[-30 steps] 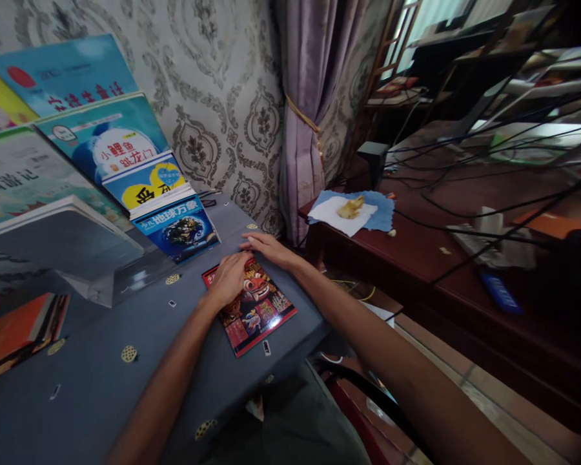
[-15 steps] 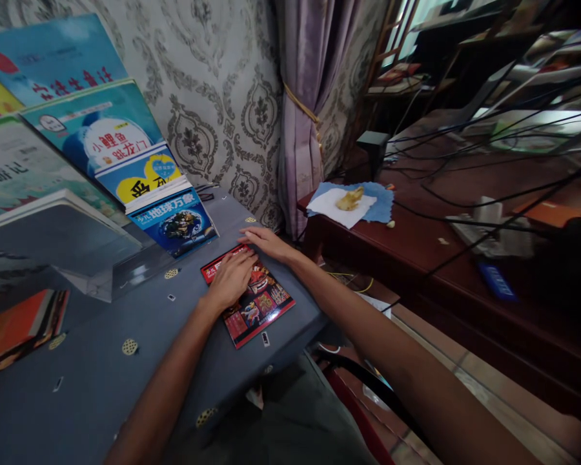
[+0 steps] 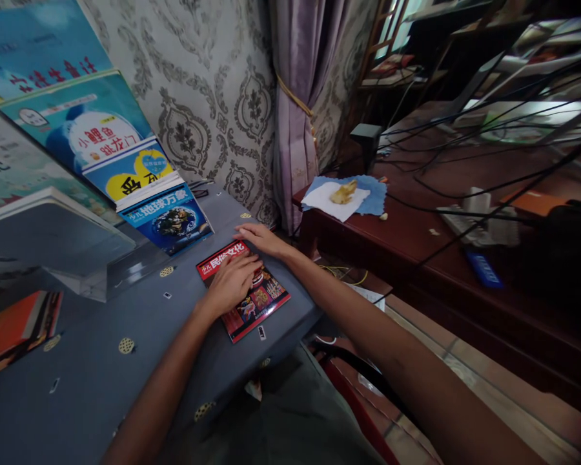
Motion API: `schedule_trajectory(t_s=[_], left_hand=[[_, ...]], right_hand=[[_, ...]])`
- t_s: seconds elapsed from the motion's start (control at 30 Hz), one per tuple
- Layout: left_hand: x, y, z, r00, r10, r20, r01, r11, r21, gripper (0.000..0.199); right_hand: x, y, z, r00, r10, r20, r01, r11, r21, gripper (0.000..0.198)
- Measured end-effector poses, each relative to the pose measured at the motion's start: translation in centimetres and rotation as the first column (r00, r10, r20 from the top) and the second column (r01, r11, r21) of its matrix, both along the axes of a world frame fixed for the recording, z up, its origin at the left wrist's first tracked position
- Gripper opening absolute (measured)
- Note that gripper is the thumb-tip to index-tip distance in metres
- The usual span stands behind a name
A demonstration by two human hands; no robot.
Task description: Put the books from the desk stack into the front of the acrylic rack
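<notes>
A red and black book (image 3: 266, 300) with white Chinese lettering lies closed and face up on the grey cloth-covered table, near its right edge. My left hand (image 3: 233, 279) rests flat across the cover, fingers stretched out, hiding part of the title and picture. Beside the book's top right corner is my right hand (image 3: 262, 239), its fingers extended and nothing visible in it. Whether its fingertips touch the book cannot be made out. Just behind the book stands a blue book with a globe (image 3: 172, 223), leaning back in a row of books.
Several larger picture books (image 3: 101, 132) lean on a clear stand (image 3: 80, 278) at the left. Orange books (image 3: 17, 326) lie at the table's left. To the right, a dark red desk (image 3: 416, 252) holds cables, a blue cloth (image 3: 374, 194) and white paper. A purple curtain (image 3: 297, 97) hangs behind.
The view has shifted slightly, moving the scene left. My left hand has slid a little lower across the cover, so more of the title shows. The right hand stays at the book's corner.
</notes>
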State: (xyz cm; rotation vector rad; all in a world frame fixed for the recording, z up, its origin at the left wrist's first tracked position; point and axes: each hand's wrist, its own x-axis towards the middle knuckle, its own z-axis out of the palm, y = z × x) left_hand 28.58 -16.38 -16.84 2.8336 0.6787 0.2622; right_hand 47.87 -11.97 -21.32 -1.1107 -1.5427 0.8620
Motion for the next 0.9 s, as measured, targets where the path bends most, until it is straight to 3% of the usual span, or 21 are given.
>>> schedule_trajectory(t_s=[0.13, 0.3, 0.47, 0.9], left_hand=[[-0.4, -0.7, -0.1, 0.995, -0.094, 0.026, 0.095, 0.995, -0.036, 0.039], [-0.4, -2.1, 0.2, 0.998, -0.063, 0.006, 0.063, 0.998, 0.002, 0.039], [-0.6, -3.2, 0.9, 0.987, -0.162, -0.019, 0.160, 0.985, -0.070, 0.038], [-1.0, -5.2, 0.8, 0.976, -0.207, -0.067, 0.203, 0.977, -0.065, 0.040]], right_hand=[[-0.1, 0.0, 0.1, 1.000, -0.007, 0.012, 0.007, 1.000, -0.007, 0.041], [-0.3, -0.2, 0.3, 1.000, -0.018, 0.016, 0.018, 1.000, 0.001, 0.038], [-0.5, -0.5, 0.4, 0.999, -0.023, 0.045, 0.023, 1.000, 0.005, 0.038], [-0.6, -0.9, 0.7, 0.989, -0.045, 0.143, 0.041, 0.999, 0.027, 0.035]])
